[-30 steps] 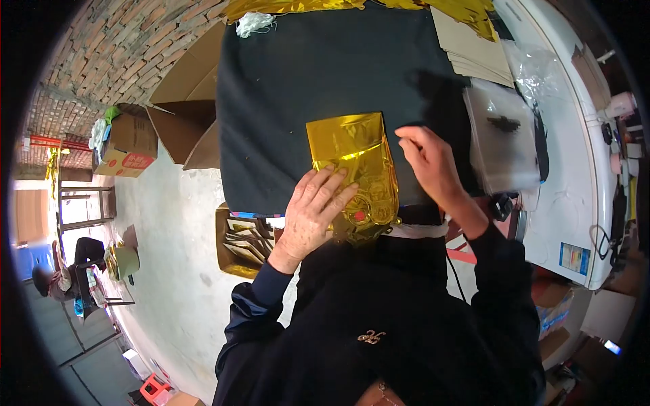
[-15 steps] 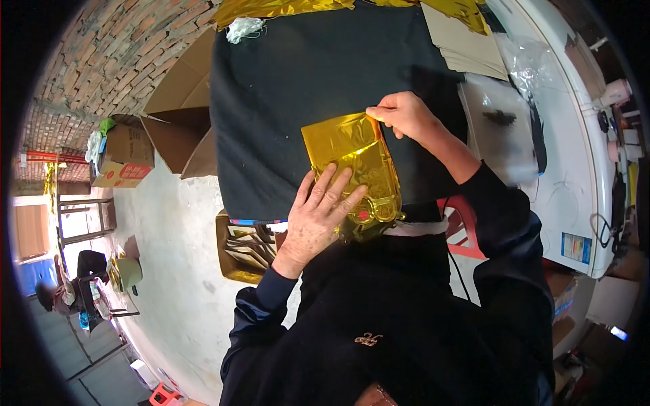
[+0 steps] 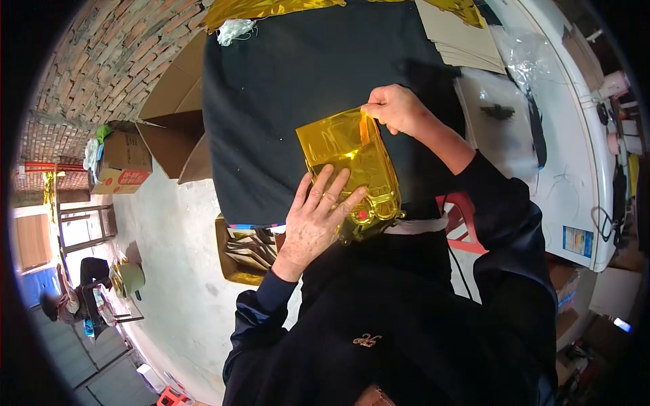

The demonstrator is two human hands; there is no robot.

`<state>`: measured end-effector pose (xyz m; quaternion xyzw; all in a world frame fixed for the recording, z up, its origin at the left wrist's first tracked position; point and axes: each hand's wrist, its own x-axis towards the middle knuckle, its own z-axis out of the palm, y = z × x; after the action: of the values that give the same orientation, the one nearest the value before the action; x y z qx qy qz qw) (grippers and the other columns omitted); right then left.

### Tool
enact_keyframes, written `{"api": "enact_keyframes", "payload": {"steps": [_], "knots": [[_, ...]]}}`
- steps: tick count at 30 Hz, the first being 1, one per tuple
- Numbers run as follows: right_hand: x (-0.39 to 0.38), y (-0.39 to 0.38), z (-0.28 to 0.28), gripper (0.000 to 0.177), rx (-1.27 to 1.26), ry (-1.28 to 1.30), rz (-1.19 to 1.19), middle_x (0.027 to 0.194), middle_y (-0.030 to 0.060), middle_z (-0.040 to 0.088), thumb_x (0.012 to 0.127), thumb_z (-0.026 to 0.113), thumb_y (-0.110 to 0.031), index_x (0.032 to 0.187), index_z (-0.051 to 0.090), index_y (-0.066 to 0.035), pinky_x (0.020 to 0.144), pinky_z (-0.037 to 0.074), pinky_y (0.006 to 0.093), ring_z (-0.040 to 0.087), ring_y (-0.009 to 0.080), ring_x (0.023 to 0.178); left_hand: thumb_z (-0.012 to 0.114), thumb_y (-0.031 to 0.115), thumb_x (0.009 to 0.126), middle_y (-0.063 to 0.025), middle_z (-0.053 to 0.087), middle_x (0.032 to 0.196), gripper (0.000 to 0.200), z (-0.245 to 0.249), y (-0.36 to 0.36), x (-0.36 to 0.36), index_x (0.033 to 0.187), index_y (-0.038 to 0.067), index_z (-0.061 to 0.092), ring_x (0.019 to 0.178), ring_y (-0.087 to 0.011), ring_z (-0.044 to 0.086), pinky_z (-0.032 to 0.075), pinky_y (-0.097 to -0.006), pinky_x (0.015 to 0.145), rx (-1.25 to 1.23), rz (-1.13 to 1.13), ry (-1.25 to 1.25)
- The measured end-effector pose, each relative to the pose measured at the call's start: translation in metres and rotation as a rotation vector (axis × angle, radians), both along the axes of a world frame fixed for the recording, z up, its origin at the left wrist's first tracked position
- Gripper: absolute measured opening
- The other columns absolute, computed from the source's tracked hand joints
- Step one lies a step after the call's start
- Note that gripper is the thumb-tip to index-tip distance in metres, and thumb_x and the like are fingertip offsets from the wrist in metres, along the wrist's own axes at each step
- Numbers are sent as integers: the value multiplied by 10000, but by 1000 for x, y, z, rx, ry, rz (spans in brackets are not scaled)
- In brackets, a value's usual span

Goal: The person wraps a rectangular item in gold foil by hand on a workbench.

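Observation:
A shiny gold plastic film [image 3: 335, 138] lies on the black cloth [image 3: 298, 74] close to my body, its nearer part creased and bunched over rounded, ring-like shapes with a red spot. My left hand [image 3: 315, 220] rests flat on its lower left part, fingers spread. At the film's far right corner my right hand [image 3: 398, 110] pinches the edge between thumb and forefinger, with an orange-looking fold running down from the pinch.
White thread or fabric [image 3: 235, 31] sits at the far left of the cloth. Grey-brown card sheets [image 3: 464, 34] and clear plastic bags [image 3: 497, 122] lie to the right. Left of the table stand an open cardboard box [image 3: 172, 101] and a low box of flat pieces [image 3: 227, 264]. Another person [image 3: 68, 304] is far left.
My right hand has shifted slightly up and left with the film's corner, and an orange fold shows more widely there. My left hand stays flat on the film.

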<state>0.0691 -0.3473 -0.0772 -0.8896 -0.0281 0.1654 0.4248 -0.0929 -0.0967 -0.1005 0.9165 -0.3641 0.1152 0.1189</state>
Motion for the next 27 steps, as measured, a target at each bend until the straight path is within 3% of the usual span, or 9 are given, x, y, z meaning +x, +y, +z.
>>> {"api": "enact_keyframes", "payload": {"steps": [4, 7, 10, 14, 15, 21, 25, 27], "knots": [[-6, 6, 4, 244, -86, -97, 8, 717, 138, 704, 941, 691, -252, 872, 696, -18, 589, 547, 366, 680, 230, 553, 689, 195, 734, -59, 483, 1569, 719, 0, 0, 1, 1441, 300, 612, 1475, -298, 412, 303, -502, 1226, 3, -2, 8], [-4, 7, -3, 211, -250, -309, 82, 821, 172, 723, 924, 681, -233, 876, 673, -27, 684, 564, 424, 717, 331, 722, 695, 200, 738, -65, 463, 1583, 730, 0, 1, 1, 1454, 302, 596, 1488, -294, 391, 304, -496, 1227, 28, -10, 12], [-6, 9, 0, 206, -311, -327, 101, 892, 174, 723, 919, 668, -239, 890, 655, -35, 754, 559, 472, 704, 395, 863, 735, 188, 723, -95, 392, 1623, 791, -4, 1, 0, 1485, 306, 558, 1514, -327, 334, 292, -517, 1230, 12, 0, 5], [-10, 7, -18, 242, -223, -508, 63, 730, 171, 637, 921, 686, -212, 840, 562, -20, 618, 509, 426, 647, 383, 673, 819, 148, 651, -146, 271, 1673, 950, 3, 1, 2, 1529, 315, 495, 1539, -410, 239, 258, -577, 1231, -80, -26, 43], [-11, 7, -18, 240, -223, -503, 54, 729, 171, 636, 922, 684, -212, 844, 562, -21, 614, 508, 425, 646, 382, 669, 873, 132, 565, -160, 246, 1677, 1090, 6, 2, 5, 1553, 324, 454, 1540, -455, 204, 226, -620, 1234, -74, -43, 87], [-16, 8, -16, 241, -205, -512, 33, 726, 173, 640, 930, 679, -199, 853, 549, -12, 599, 509, 411, 658, 365, 655, 899, 149, 510, -193, 291, 1649, 1205, 19, 1, 21, 1587, 318, 385, 1544, -407, 240, 195, -550, 1282, 14, -4, 212], [-20, 10, -11, 222, -179, -474, 6, 698, 168, 637, 921, 693, -169, 858, 548, -13, 597, 510, 408, 659, 353, 642, 881, 153, 520, -208, 310, 1638, 1179, 17, 1, 20, 1584, 304, 396, 1541, -391, 264, 200, -520, 1287, 53, 6, 198], [-23, 8, -9, 188, -123, -478, -1, 755, 172, 670, 901, 706, -170, 887, 579, -33, 636, 536, 466, 687, 381, 712, 872, 159, 528, -207, 311, 1640, 1157, 18, 1, 21, 1579, 298, 407, 1543, -393, 260, 202, -524, 1285, 80, 15, 176]]}}
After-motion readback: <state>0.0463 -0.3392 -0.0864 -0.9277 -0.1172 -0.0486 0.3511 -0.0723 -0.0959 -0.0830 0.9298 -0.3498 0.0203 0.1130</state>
